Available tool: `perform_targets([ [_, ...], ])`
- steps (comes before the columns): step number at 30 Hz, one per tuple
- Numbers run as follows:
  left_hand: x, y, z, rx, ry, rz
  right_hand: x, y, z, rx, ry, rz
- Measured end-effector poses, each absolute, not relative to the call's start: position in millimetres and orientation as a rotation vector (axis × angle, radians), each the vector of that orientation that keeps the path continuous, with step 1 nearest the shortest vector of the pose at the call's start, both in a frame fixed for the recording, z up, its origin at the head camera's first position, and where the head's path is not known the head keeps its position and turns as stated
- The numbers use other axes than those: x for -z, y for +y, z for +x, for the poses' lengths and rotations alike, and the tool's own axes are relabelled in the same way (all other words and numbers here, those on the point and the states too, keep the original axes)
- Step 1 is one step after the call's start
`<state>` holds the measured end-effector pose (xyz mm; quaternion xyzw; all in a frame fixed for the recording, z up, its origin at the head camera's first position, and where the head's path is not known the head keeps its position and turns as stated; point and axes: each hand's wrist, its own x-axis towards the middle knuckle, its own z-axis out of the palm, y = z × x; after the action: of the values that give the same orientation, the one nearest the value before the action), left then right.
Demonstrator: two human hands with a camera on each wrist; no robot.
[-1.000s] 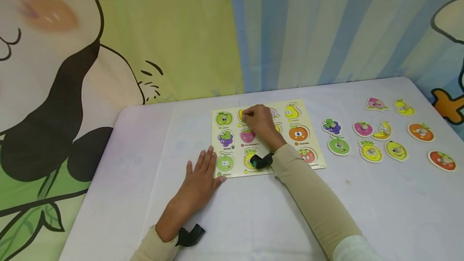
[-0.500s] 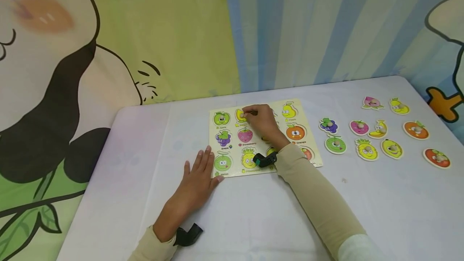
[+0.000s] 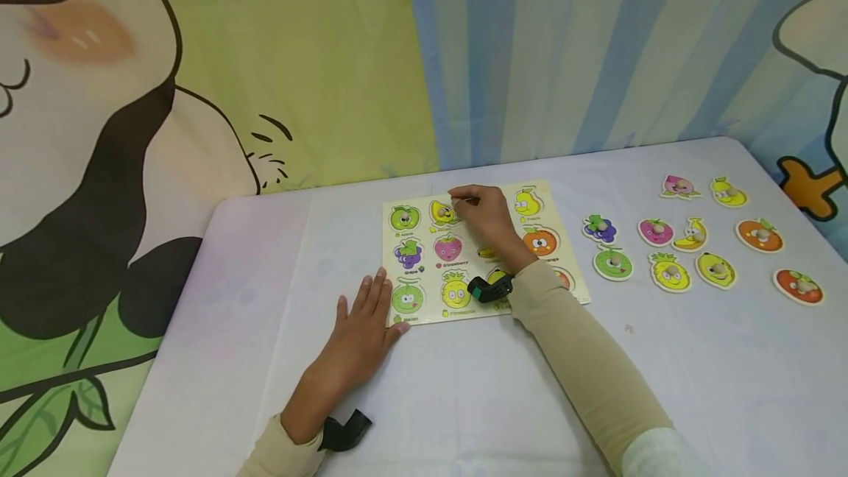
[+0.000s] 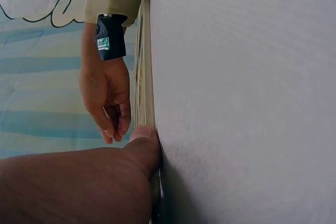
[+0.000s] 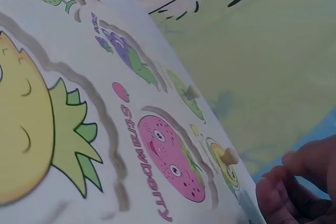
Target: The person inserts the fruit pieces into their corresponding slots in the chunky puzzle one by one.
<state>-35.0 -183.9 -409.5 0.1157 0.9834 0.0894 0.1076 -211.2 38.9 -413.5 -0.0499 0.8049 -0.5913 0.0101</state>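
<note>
A cream fruit puzzle board (image 3: 433,311) lies on the table. My left hand (image 3: 361,330) rests at its lower left corner with fingers extended, the thumb touching the board's edge. Over the top row, my right hand (image 3: 489,219) hovers with loosely bent fingers and holds nothing. Just beside its fingertips is a yellow mango piece (image 3: 442,213) in its slot; the right wrist view shows a gap between the fingers and the mango's wooden knob (image 5: 229,156). A knobbed green apple piece (image 3: 405,217) sits in the slot to its left. The right hand and forearm cover part of the board.
Several loose knobbed fruit pieces lie right of the board, among them grapes (image 3: 599,228), a melon (image 3: 612,264), a pineapple (image 3: 670,273), a banana (image 3: 691,235), an orange (image 3: 760,235) and a tomato (image 3: 798,286). A printed cloth (image 3: 331,65) hangs behind the table.
My right hand has let go of the mango piece and moved slightly right and up from it. The mango is now more fully visible. My left hand stays in place.
</note>
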Motion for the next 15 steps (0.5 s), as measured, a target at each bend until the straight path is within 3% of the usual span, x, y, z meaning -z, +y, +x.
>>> perform_targets([
  [15, 409.7, -185.0, -34.2, -0.306, 2.917, 0.369, 410.9, 60.3, -211.6, 1.935, 2.508, -0.067],
])
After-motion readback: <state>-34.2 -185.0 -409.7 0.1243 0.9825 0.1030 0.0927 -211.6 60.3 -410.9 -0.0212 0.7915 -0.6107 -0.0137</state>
